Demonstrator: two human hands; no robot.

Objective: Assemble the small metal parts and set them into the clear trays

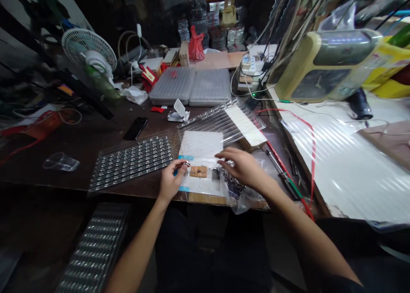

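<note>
My left hand point(170, 181) pinches a small shiny metal part point(186, 164) between thumb and fingertips, at the left edge of a white board point(192, 187) with blue tape. Right of that part, a small brown wooden block point(198, 171) with a dark spot in its middle lies on the board. My right hand point(240, 165) hovers over the board's right side, thumb and fingers drawn together; what they hold, if anything, is too small to make out. Beneath it a clear plastic bag point(245, 199) contains many small dark, shiny parts, partly covered by the hand.
A clear tray point(133, 160) with rows of shiny parts lies left; another tray point(92, 250) sits lower down. Behind are a phone point(136, 128), a white flip-lid case point(179, 111) and a ribbed clear tray point(208, 135). A green-and-black tool point(288, 182) lies right, beside a machine point(329, 66).
</note>
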